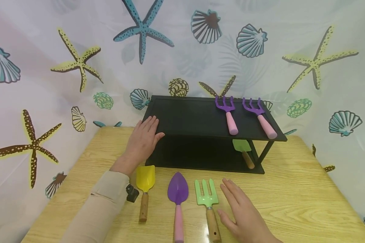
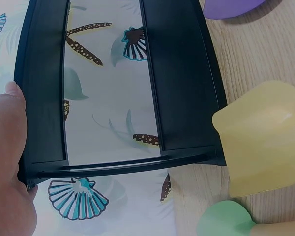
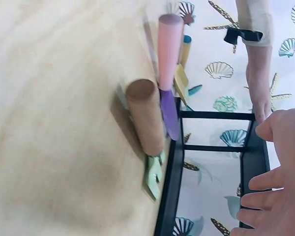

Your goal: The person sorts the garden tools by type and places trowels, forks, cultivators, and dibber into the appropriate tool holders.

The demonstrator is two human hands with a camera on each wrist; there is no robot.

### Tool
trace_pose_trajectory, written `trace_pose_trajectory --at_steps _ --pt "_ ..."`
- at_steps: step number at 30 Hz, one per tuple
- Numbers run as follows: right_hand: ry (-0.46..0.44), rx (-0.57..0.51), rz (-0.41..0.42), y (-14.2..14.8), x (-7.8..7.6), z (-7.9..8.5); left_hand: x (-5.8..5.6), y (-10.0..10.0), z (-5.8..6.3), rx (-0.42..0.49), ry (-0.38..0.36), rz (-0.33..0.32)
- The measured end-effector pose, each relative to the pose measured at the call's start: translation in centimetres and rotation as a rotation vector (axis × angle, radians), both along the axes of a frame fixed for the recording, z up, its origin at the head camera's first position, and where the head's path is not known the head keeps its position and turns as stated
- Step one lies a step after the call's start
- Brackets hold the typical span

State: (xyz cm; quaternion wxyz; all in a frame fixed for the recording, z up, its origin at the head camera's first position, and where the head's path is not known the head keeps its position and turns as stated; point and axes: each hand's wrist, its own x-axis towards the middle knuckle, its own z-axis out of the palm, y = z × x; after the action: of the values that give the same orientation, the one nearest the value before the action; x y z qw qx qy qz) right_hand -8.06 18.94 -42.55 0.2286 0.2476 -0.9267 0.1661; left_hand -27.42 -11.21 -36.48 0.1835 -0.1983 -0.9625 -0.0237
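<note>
My left hand (image 1: 143, 138) rests with straight fingers on the left end of a black two-tier shelf (image 1: 185, 116); its thumb points along the front edge. In the left wrist view this hand lies against the upper board. My right hand (image 1: 244, 211), fingers extended and holding nothing, hovers over the table beside a light green hand fork (image 1: 207, 197) with a wooden handle. Left of that fork lie a purple trowel (image 1: 177, 190) with a pink handle and a yellow shovel (image 1: 145, 179) with a wooden handle.
Two purple hand rakes (image 1: 231, 123) (image 1: 266, 125) with pink handles lie on the shelf top's right side. A green-bladed tool (image 1: 242, 145) sits on the lower tier. Another green tool (image 2: 226, 220) lies past the yellow shovel. A shell-patterned curtain (image 1: 182, 57) hangs behind the wooden table (image 1: 295, 199).
</note>
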Motion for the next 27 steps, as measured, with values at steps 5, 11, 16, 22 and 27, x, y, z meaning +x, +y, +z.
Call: trace_pose_trajectory --at_steps 5,11,16,22,27 --pt "0.039 0.041 0.039 -0.7 0.5 -1.7 0.0 0.0 0.0 -0.001 -0.001 0.002" --pt "0.048 0.069 0.045 -1.2 1.1 -3.7 -0.2 0.0 -0.3 -0.001 -0.006 -0.006" --pt "0.030 0.105 0.041 -1.6 1.7 -5.1 -0.1 0.0 -0.2 -0.006 -0.008 0.000" --pt "-0.037 0.102 0.062 -1.8 2.2 -6.1 -0.1 0.0 -0.1 -0.001 -0.007 -0.006" --pt "-0.160 0.115 0.038 -1.9 2.7 -6.4 0.0 -0.1 -0.1 0.006 -0.005 -0.009"
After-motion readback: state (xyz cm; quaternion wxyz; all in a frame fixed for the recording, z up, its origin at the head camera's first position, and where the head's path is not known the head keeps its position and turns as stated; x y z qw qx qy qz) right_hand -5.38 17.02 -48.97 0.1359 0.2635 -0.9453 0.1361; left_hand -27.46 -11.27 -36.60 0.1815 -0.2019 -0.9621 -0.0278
